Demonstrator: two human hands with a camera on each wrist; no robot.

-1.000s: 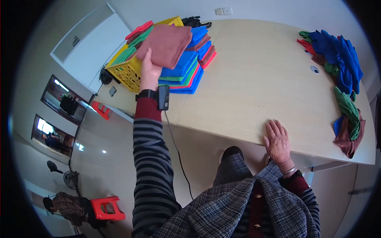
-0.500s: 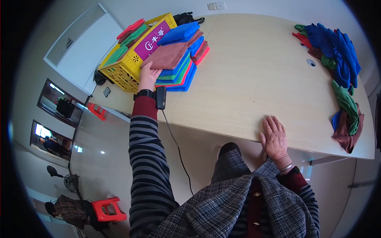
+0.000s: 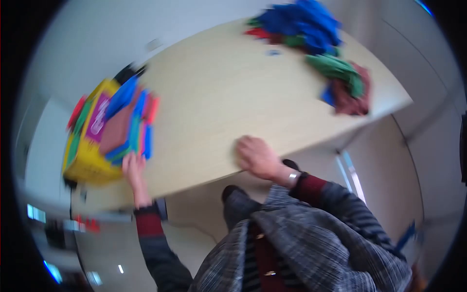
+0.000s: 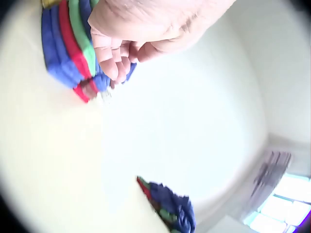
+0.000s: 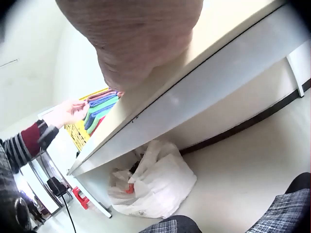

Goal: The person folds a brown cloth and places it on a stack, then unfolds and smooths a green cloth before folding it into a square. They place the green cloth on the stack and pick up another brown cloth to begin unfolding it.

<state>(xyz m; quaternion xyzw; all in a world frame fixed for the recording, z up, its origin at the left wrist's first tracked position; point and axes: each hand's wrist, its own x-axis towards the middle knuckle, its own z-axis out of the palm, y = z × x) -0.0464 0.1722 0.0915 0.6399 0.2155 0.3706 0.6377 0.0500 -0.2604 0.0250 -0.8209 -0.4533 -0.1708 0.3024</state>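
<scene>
Cloths (image 3: 117, 131) stacked on tabletop (image 3: 219, 97) by crate (image 3: 90, 168) look soft, light, floppy, best pinched at near folded edge, where left hand (image 3: 132, 166) touches, grip loose, empty; right hand (image 3: 258, 156) on tabletop edge, grip unclear.

A stack of folded cloths (image 3: 127, 127) is showing blue, red, green and brown layers beside a yellow basket (image 3: 83, 168) bearing a magenta label (image 3: 98, 119), on a pale beige table (image 3: 219, 97). A cloth pile (image 3: 316, 44) is mixing blue, green, red and maroon, and the person is wearing a grey plaid vest (image 3: 316, 253) over striped sleeves (image 5: 10, 151) with maroon cuffs (image 3: 311, 187).
</scene>
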